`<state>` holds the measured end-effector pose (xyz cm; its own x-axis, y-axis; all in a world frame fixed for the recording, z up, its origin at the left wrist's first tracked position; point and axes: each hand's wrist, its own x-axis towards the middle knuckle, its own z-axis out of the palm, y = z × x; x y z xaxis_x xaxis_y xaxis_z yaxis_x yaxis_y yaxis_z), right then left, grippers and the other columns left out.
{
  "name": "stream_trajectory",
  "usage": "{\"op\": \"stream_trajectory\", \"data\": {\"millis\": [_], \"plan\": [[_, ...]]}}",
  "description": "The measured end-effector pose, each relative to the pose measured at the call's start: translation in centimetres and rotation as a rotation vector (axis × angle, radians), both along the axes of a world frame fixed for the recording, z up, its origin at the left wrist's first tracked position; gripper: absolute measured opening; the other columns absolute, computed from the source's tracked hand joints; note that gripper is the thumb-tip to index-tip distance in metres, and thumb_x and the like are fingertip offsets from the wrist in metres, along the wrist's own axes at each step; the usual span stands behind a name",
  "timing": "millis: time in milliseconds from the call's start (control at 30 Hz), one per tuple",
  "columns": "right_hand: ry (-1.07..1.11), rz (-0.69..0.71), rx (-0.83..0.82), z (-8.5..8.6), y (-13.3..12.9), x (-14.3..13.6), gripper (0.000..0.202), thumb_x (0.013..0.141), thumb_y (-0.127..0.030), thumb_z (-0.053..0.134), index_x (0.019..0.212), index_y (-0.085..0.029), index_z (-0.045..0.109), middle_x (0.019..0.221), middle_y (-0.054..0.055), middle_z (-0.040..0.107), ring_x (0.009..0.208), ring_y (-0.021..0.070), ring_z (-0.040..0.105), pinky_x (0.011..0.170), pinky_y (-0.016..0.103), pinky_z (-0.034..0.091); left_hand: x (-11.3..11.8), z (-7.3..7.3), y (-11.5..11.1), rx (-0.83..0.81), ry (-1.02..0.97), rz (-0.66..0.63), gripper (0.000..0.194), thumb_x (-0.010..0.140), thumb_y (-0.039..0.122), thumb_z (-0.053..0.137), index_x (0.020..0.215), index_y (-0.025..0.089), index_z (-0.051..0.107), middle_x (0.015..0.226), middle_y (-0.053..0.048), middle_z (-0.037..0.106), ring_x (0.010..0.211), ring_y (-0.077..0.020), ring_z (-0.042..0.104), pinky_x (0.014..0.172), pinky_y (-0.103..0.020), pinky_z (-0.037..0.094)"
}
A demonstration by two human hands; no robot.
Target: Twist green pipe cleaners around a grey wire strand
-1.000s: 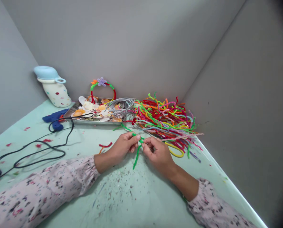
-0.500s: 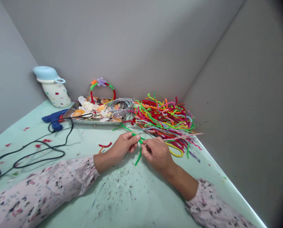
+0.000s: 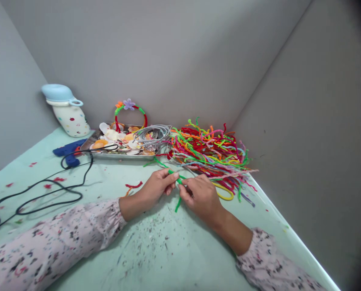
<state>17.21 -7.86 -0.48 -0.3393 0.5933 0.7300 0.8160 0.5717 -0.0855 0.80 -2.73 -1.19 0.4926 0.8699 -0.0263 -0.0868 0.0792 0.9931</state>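
Between my hands runs a green pipe cleaner (image 3: pixel 178 205), one loose end hanging below the fingers and another stretch reaching up and left toward the tray. My left hand (image 3: pixel 155 186) pinches it between thumb and forefinger. Close beside, my right hand (image 3: pixel 202 197) has thumb and forefinger closed on the same green strand. Part of the strand is hidden by the fingers. Just behind my right hand lies a big heap of coloured pipe cleaners (image 3: pixel 210 149). A coil of grey wire (image 3: pixel 154 136) rests at the heap's left, overlapping the tray.
A metal tray (image 3: pixel 122 156) holds shells, with a flowered pipe-cleaner hoop (image 3: pixel 145 120) standing at its back. Left of it are a blue glue gun (image 3: pixel 70 150), its looping black cord (image 3: pixel 82 182), and a white bottle (image 3: pixel 71 119) with a blue lid. Walls enclose the table (image 3: pixel 174 258).
The hanging green end has shifted slightly right, closer under my right hand, whose fingers have moved a little. My left hand keeps its hold.
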Motion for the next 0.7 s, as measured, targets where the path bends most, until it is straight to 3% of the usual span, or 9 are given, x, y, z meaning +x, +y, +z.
{"op": "stream_trajectory", "data": {"millis": [467,700], "plan": [[-0.258,-0.046,0.091,0.54,-0.05,0.38,0.024,0.09,-0.02,0.049,0.067,-0.018,0.054,0.055,0.0,0.053,0.056,0.014,0.048,0.063,0.031,0.034,0.08,-0.04,-0.02,-0.01,0.006,0.006,0.034,0.08,0.044,0.061,0.066,0.015,0.051,0.055,0.005,0.047,0.042,-0.0043,0.038,0.041,-0.019,0.025],[-0.152,-0.005,0.047,0.47,-0.05,0.25,0.017,0.089,-0.019,0.051,0.072,-0.018,0.057,0.059,0.001,0.059,0.057,0.014,0.053,0.064,0.031,0.037,0.11,0.23,-0.06,-0.013,-0.012,0.009,0.032,0.079,0.043,0.061,0.066,0.015,0.05,0.055,0.005,0.047,0.043,-0.0042,0.038,0.041,-0.019,0.026]]}}
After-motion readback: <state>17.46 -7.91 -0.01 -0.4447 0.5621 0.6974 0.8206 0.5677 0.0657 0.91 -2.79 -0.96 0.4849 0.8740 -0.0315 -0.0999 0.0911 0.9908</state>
